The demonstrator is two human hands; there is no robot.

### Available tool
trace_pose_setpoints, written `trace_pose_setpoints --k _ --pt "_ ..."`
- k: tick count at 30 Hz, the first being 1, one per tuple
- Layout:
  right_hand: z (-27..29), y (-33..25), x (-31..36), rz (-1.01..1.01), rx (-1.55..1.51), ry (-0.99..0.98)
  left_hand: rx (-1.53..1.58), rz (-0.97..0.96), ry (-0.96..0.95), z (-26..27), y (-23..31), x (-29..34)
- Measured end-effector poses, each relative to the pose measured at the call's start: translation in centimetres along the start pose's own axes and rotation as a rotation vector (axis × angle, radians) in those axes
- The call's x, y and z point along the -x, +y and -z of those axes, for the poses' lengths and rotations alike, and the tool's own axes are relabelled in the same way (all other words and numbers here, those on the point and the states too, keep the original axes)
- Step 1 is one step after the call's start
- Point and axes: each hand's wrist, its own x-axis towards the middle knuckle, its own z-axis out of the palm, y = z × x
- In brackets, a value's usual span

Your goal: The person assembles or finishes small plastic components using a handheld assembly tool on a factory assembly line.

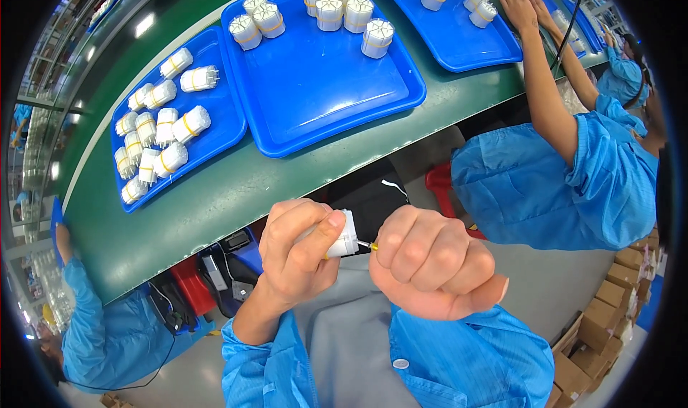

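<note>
Above my lap, my left hand [295, 250] is closed round a white ribbed cylindrical part [347, 236]; a bit of yellow band shows below the thumb. My right hand [433, 261] makes a fist round what looks like a screwdriver [366, 244], with its handle hidden in the palm. Only its thin metal shaft and a yellow collar stick out. The shaft points left and its tip meets the right end face of the white part. Fingers cover most of the part.
On the green table [287, 186] a left blue tray [215, 128] holds several white parts lying down. A middle blue tray [322, 114] has several standing upright. Another blue tray [466, 60] lies by a co-worker's hands [519, 7]. A second co-worker [107, 336] sits at left.
</note>
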Motion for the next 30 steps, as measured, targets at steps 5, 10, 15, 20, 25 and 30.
trace_pose_setpoints --k 5,10,15,20,25,30 --pt "0.3 0.1 0.1 -0.075 -0.071 0.057 0.012 0.002 0.001 -0.2 -0.1 0.1" --pt "1.2 0.0 0.0 -0.22 -0.136 0.062 0.026 -0.006 -0.012 -0.4 -0.6 0.2" --pt "1.8 0.2 0.2 -0.268 -0.132 0.053 -0.019 0.02 0.023 -0.4 -0.5 0.6" --pt "0.9 0.6 0.2 -0.152 -0.098 0.048 -0.107 0.08 0.106 -0.9 0.6 0.9" --pt "0.2 1.1 0.4 0.058 0.024 0.002 -0.172 0.157 0.126 -1.4 1.7 1.1" --pt "0.3 0.8 0.3 -0.024 0.017 0.044 -0.117 0.144 0.154 -2.0 1.2 1.5"
